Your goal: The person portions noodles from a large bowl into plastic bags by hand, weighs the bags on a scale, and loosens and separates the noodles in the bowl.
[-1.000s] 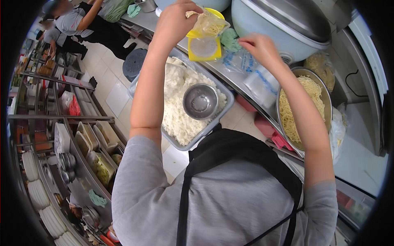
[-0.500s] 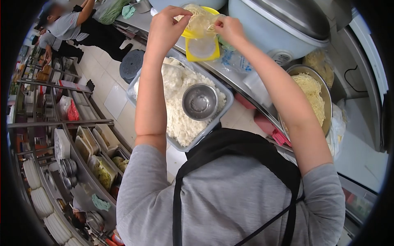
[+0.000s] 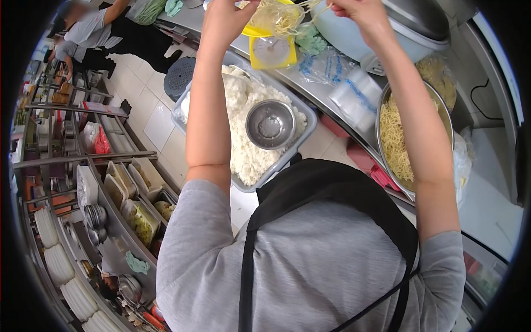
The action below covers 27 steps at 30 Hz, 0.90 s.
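A yellow kitchen scale (image 3: pixel 272 52) stands on the steel counter, with thin yellow noodles (image 3: pixel 285 23) in a clear plastic bag on its yellow pan. Beside the pan, my left hand (image 3: pixel 225 21) pinches the bag's edge; its fingertips are partly cut off by the top of the view. My right hand (image 3: pixel 362 15) is raised to the right of the scale, its fingers closed on a few noodle strands that stretch from the bag. Under my right forearm is a large metal bowl (image 3: pixel 449 119) of more noodles.
Below the counter, a grey tub (image 3: pixel 311 124) of white rice holds a small metal bowl (image 3: pixel 271 124). Clear plastic bags (image 3: pixel 357 99) lie along the counter edge. A large light-blue container (image 3: pixel 348 36) stands behind. Two people are at upper left; shelves (image 3: pixel 83 166) line the left side.
My right hand has moved up and right, away from the scale, drawing noodle strands out with it. My left hand has shifted slightly upward. The view has tilted a little.
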Each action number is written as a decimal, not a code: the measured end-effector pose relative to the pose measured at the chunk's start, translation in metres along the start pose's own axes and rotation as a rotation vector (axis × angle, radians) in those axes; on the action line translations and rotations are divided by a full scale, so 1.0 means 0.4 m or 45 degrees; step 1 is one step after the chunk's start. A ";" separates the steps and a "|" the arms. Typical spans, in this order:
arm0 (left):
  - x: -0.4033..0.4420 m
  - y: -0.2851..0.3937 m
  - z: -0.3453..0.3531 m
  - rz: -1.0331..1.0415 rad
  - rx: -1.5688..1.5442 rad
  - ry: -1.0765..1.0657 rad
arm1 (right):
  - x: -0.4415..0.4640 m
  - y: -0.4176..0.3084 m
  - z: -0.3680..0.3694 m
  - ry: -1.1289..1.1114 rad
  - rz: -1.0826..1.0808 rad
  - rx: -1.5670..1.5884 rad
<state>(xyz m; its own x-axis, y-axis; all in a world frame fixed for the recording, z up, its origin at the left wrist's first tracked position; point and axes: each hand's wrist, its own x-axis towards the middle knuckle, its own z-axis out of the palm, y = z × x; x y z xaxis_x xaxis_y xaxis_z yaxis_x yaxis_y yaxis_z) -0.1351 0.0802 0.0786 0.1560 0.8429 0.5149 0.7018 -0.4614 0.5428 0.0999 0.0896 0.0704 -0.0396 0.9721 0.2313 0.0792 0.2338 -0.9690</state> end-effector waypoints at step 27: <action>0.040 0.017 0.018 0.142 0.011 -0.018 | -0.494 -0.108 -0.658 0.461 0.080 -0.530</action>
<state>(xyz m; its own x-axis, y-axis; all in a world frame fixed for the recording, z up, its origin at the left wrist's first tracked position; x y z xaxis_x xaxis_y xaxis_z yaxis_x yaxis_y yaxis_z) -0.1229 0.0926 0.0856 0.2432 0.7905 0.5621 0.6857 -0.5500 0.4768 0.3666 -0.1072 0.0894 0.3169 0.9121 0.2600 0.4599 0.0920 -0.8832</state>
